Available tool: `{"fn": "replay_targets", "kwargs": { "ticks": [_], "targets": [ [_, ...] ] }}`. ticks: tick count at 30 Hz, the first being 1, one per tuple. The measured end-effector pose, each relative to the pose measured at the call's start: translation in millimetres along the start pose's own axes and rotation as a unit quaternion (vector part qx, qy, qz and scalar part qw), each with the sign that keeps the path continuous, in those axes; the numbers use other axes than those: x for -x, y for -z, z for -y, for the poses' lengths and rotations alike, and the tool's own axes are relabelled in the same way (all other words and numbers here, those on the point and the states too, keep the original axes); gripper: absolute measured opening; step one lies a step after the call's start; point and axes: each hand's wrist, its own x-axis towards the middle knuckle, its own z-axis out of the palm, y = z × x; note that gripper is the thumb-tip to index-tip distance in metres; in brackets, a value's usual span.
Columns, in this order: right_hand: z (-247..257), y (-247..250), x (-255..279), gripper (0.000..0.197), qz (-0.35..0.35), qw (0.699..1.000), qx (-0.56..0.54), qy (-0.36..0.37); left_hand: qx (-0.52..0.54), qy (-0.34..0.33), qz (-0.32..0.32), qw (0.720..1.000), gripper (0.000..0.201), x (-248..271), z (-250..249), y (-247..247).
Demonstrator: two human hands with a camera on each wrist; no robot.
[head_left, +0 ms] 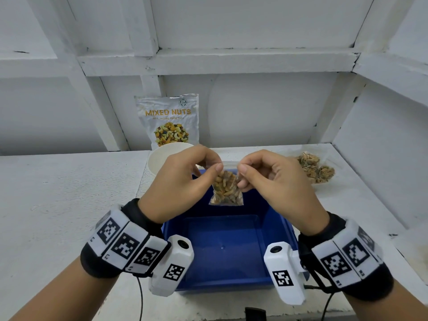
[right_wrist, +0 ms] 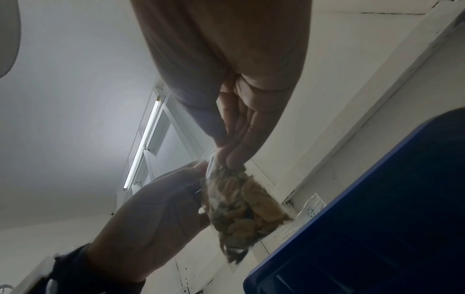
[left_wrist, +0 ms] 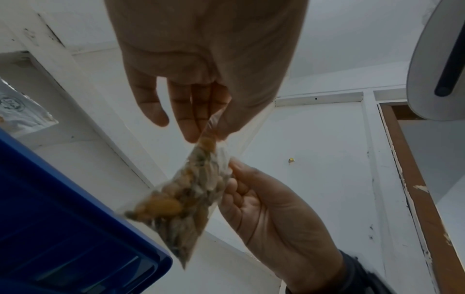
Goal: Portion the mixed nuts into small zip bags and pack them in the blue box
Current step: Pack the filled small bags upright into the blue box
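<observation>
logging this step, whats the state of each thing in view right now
zip bag: filled with nuts, held above the box
blue box: open, empty
left hand: pinching bag top
right hand: pinching bag top
mixed nuts pouch: upright against wall
filled bags: lying on shelf

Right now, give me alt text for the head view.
Both hands, left hand and right hand, pinch the top of a small zip bag of nuts above an open blue box. Behind stand a mixed nuts pouch and white bowl; filled bags lie right.
</observation>
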Motion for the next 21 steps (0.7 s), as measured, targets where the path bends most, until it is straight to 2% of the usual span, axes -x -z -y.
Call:
{"fn": "replay_targets", "kwargs": {
  "ticks": [4,11,16,21],
  "targets": [
    [2.4,-0.5,0.8,0.012,0.012,1.000,0.014,0.010,-0.023,-0.015,-0.011,1.000,0.012,-0.3,0.7,-0.6],
    [0.8,0.6,-0.5,0.011,0.010,0.998,0.050,0.040,-0.008,0.003,0.019,1.000,0.025,-1.9,-4.9,-0.6],
    [-0.2,-0.1,-2.2,0.010,0.014,0.996,0.069,0.053,-0.027,-0.024,0.036,0.999,0.026,-5.3,-3.5,-1.6],
    [-0.1,1.9,-3.2,0.011,0.016,0.996,0.073,0.054,-0.047,-0.045,0.026,0.998,0.027,-7.5,-5.7,-3.2]
  ]
}}
